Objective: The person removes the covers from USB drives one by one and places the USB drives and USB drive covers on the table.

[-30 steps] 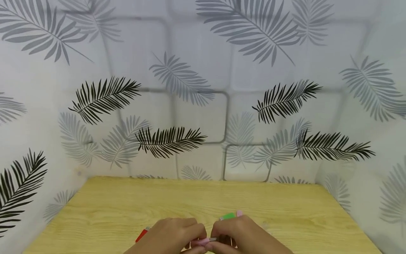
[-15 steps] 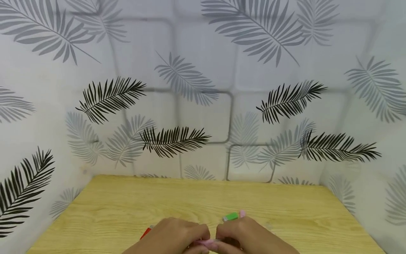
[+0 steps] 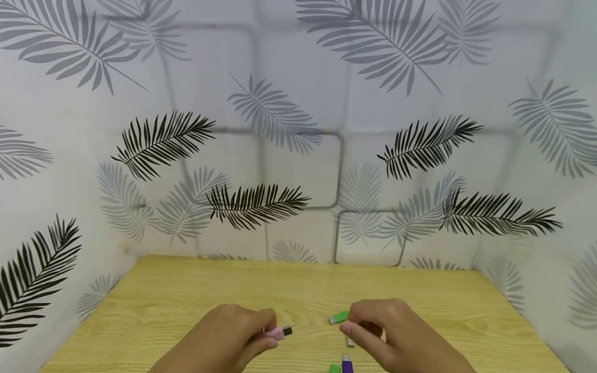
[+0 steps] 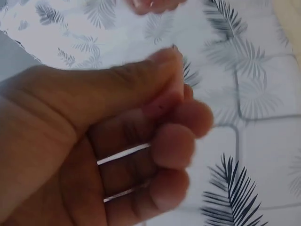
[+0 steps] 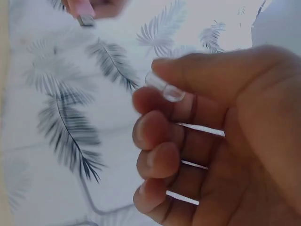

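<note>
My left hand (image 3: 233,336) pinches a pink USB flash drive (image 3: 276,334) between thumb and forefinger, its metal plug pointing right. In the left wrist view, thumb and fingers cover most of the drive's pink body. Apart from it on the right, my right hand (image 3: 392,331) is raised over the table. In the right wrist view its thumb and forefinger pinch a small clear plastic cap (image 5: 162,85); the other fingers curl loosely. A green flash drive (image 3: 339,317) lies just beyond the right fingertips, and a metal plug (image 3: 350,342) shows beneath that hand.
Near the front edge of the view, a purple flash drive (image 3: 347,364) lies on the wood-grain table (image 3: 210,290) beside a green piece (image 3: 334,369) cut off by the frame. A leaf-patterned sheet (image 3: 298,171) rises behind the table and along both sides.
The hands, together at the pink flash drive before, have parted: left hand leftward with the drive, right hand rightward with the clear cap. The purple drive has come into view; the red one is hidden.
</note>
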Motion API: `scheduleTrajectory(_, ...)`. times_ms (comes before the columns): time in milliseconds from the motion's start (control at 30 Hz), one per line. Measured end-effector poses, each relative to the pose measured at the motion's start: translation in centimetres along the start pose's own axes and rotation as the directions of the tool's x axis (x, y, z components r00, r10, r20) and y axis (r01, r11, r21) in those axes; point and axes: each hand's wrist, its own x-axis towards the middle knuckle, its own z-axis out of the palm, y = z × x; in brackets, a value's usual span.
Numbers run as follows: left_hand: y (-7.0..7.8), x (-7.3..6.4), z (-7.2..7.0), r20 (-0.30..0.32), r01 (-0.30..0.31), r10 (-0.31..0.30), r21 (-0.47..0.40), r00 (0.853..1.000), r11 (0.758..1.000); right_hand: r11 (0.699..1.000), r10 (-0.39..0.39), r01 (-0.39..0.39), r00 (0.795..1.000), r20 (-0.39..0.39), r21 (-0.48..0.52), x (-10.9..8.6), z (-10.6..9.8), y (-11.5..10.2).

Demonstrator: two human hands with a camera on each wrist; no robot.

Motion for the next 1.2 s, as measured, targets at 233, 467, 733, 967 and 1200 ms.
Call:
scheduleTrajectory(233,-0.5,0.0,-0.2,0.064,0.14,-0.138,-0.04,0.988,0.989,0.999,0.018,-0.022,0.997,-0.078,-0.049,-0.7,-1.1,0.9)
scheduleTrajectory(467,-1.2,0.1,0.5,0.004,0.14,-0.14,-0.006,0.99,0.99,0.98,0.15,-0.165,0.981,-0.127,-0.115,-0.7,-1.5,1.7)
scheduleTrajectory(733,-3.0,0.3,1.2,0.075,0.238,-0.237,-0.002,0.968,0.971,0.952,0.289,-0.295,0.954,-0.084,-0.08,-1.2,-2.1,3.6)
scheduleTrajectory(967,-4.1,0.1,1.8,0.19,0.314,-0.297,-0.07,0.936,0.947,0.912,0.408,-0.41,0.911,-0.053,-0.025,-1.8,-2.0,6.3)
scheduleTrajectory(1200,-5.5,-0.5,3.1,0.279,0.387,-0.342,-0.126,0.897,0.913,0.842,0.528,-0.529,0.848,-0.036,-0.103,-2.6,-1.0,8.4)
